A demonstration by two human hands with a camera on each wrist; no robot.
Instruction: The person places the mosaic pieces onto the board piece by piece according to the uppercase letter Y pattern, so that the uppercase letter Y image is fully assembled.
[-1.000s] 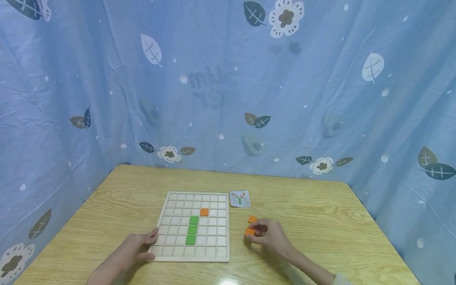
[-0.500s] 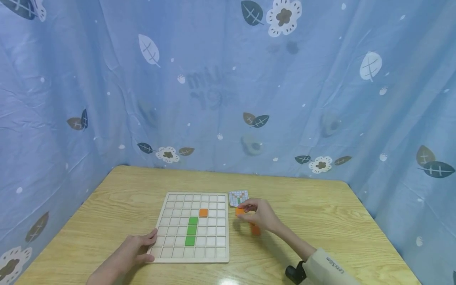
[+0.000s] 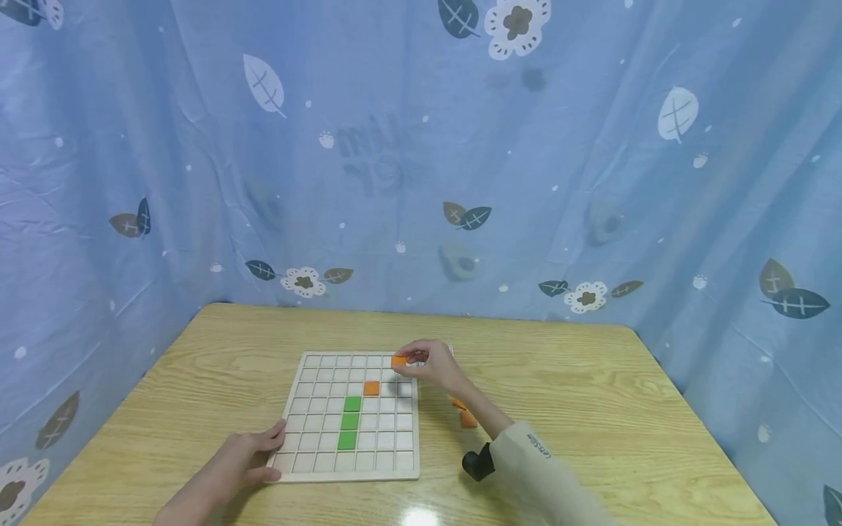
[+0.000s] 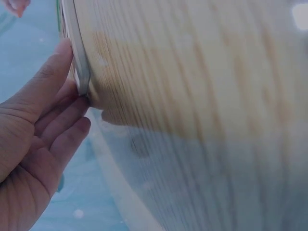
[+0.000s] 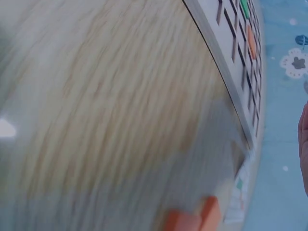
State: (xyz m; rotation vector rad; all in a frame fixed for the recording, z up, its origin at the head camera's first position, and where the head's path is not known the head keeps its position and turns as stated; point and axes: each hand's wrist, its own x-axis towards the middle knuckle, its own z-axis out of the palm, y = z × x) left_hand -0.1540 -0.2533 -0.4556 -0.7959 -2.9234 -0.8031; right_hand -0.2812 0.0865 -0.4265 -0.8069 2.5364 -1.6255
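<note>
A pale wooden grid board (image 3: 305,462) lies on the table; its left edge is held between the thumb and fingers of my left hand (image 3: 238,459). The left wrist view shows that hand (image 4: 41,120) with the board's edge (image 4: 79,53) at its fingertips. Over the upper right of the board, my right hand (image 3: 435,367) pinches an orange square tile (image 3: 397,361). Green tiles (image 3: 349,421) form a column in the grid, and another orange tile (image 3: 371,389) sits up and right of them. The right wrist view catches only part of the right hand (image 5: 303,147).
Loose orange tiles (image 3: 468,418) lie on the wooden table (image 3: 559,387) right of the board, partly behind the right forearm. A small printed card (image 5: 236,202) beside the board is mostly covered by the right hand in the head view. A blue patterned curtain (image 3: 368,146) surrounds the table.
My right hand has lifted an orange tile from the table at the right and carried it left and away, past the card, over the board. The left hand has stayed at the board's edge.
</note>
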